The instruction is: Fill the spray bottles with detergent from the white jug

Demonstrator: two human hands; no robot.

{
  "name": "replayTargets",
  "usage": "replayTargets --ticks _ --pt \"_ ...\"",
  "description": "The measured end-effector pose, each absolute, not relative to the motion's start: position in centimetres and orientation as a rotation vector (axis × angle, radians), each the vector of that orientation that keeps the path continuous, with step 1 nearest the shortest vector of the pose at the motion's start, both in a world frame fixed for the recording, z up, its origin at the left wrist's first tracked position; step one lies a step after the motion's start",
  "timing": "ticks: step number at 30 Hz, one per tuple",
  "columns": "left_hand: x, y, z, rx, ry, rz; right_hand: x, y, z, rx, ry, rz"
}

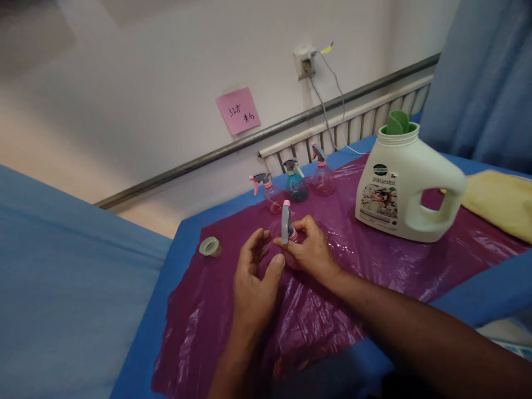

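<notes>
A clear pink spray bottle with a grey-and-pink trigger head point(286, 223) stands on the purple plastic sheet point(199, 321). My right hand point(312, 250) grips it around the pink collar, just under the head. To its left, my left hand point(258, 271) is open, fingers curved and thumb apart, close to the bottle with nothing in it. Behind them stand a pink spray bottle point(273, 198), a teal spray bottle point(296, 187) and another pink spray bottle point(323, 180). The lower body of the held bottle is partly hidden by my hands.
A large cream jug point(399, 191) with a green piece in its mouth stands at right, beside a yellow cloth point(499, 202). A pale green cap point(210, 246) lies at left. Cables run from a wall socket point(305, 62) to the bed's back edge. Blue curtains hang at right.
</notes>
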State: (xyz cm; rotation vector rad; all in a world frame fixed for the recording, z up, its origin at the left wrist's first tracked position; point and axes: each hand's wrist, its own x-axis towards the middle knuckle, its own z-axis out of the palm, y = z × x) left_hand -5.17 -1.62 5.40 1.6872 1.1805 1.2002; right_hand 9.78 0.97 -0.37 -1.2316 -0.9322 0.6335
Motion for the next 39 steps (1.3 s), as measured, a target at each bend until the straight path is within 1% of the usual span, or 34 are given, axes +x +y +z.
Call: replayTargets --ticks 5,9,11,19,25,30,39 --pt "-2.8 -0.7 8.7 2.139 1.478 1.050 9.9 1.0 -1.0 -1.225 -0.991 0.632" --pt "-1.2 0.3 9.3 2.378 1.553 0.808 10.0 1.0 -1.3 -1.194 -1.021 0.613" --pt "-0.9 0.4 9.4 2.426 1.556 0.786 10.1 0.9 -1.3 -1.170 -1.042 0.613" --pt "-0.7 0.3 9.3 2.264 1.521 0.807 10.4 0.9 -1.5 -1.054 -1.091 0.652" --pt "-0.5 0.4 8.8 2.190 1.405 0.826 10.1 1.3 -2.2 -1.004 -1.096 0.684" --pt "-0.3 0.2 8.6 2.085 1.443 0.847 9.9 1.4 -2.5 -1.010 -1.092 0.673" --pt "-0.6 1.2 7.5 2.147 1.480 0.908 9.9 1.4 -2.2 -1.057 -1.122 0.642"
